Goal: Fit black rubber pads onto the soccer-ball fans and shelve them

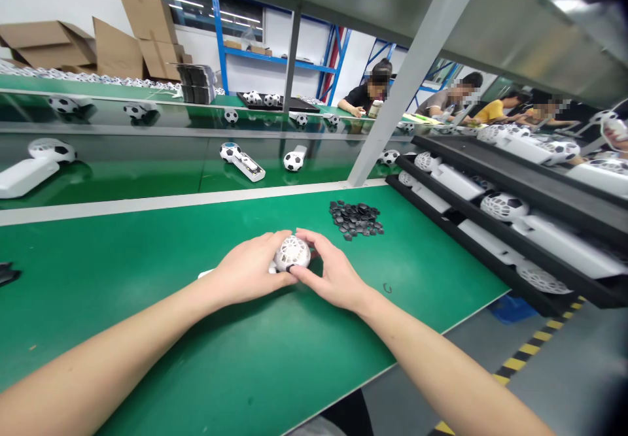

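Observation:
A round white lattice-patterned head, shaped like a soccer ball [293,253], is held just above the green bench by both hands. It seems to belong to a white handheld device whose handle end shows past the left wrist. My left hand [258,263] is closed around its left side, covering most of the handle. On the right side, my right hand [331,269] has thumb and fingers on the ball, with the thumb at a small black piece near its lower edge. A pile of small black pieces [356,219] lies beyond my right hand.
Black trays [495,223] of white ball-headed devices are stacked at right, beside a slanted metal post [417,76]. Behind the bench, a conveyor [186,178] carries several soccer-ball devices. Black parts [8,273] lie at the left edge. Several people sit farther back.

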The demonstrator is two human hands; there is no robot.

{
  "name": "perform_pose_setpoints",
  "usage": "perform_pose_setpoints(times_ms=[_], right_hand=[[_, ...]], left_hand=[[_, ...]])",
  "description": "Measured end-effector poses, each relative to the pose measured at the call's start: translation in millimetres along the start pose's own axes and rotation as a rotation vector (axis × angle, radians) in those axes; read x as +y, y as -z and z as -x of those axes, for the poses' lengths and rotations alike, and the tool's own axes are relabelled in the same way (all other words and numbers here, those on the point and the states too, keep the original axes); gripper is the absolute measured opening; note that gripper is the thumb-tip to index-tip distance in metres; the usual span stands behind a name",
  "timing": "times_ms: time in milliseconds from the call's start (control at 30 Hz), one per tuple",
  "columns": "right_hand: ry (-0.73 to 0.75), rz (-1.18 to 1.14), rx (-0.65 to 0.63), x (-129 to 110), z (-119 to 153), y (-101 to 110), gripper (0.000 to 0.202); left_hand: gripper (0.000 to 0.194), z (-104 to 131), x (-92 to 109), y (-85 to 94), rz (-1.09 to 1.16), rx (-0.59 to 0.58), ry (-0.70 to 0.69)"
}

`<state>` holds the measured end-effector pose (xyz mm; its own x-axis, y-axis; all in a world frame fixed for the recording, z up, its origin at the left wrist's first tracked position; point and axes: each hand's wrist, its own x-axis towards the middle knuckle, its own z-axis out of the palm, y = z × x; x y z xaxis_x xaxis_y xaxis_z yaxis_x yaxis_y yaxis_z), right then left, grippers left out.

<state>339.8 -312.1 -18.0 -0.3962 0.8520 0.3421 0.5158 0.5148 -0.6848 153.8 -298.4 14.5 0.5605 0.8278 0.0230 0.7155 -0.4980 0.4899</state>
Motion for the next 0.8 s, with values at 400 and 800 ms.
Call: perform_pose_setpoints(times_ms=[400,800], right_hand=[[-0.058,-0.085,-0.015,-7.6,-2.8,1.8,0.044],[-0.562,0.618,0.152,41.5,-10.9,56.6,0.015]], left_hand=[[0.044,-0.5,7.9,-0.4,-0.032,0.024,0.037],[0.047,-5.5,-1.5,-0.4,-0.117,0.040,0.060]])
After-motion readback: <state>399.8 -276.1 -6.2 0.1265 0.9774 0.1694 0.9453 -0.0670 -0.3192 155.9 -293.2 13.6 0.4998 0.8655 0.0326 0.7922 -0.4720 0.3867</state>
